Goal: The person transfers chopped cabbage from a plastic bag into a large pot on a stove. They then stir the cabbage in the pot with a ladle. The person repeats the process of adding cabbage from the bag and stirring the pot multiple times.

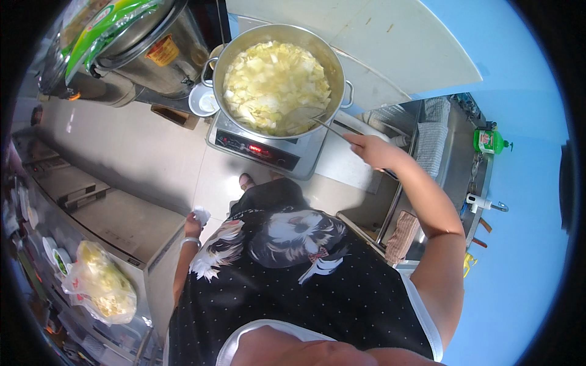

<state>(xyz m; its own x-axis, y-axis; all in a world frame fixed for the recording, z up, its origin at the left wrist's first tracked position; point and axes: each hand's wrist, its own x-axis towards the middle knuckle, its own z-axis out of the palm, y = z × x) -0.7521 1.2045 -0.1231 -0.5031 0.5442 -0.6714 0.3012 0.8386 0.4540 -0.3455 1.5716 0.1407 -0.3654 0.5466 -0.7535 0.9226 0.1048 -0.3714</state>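
A large two-handled metal pot point(339, 75) stands on an induction cooker point(274, 153) whose red display is lit. Pale yellow-green chopped cabbage point(274, 82) fills most of the pot, in liquid. My right hand point(377, 151) grips the handle of a mesh skimmer point(304, 116); its round head lies at the pot's near right side, partly in the cabbage. Down at my left side, my left hand point(194, 224) holds a crumpled white tissue or cloth point(201, 215), away from the pot.
A big lidded steel pot point(169, 64) and a small white bowl point(203, 99) stand left of the cooker. At right is a metal sink with grey towels point(432, 146) and a green pump bottle point(489, 141). A plastic bag of chopped vegetable point(105, 286) sits on the left counter.
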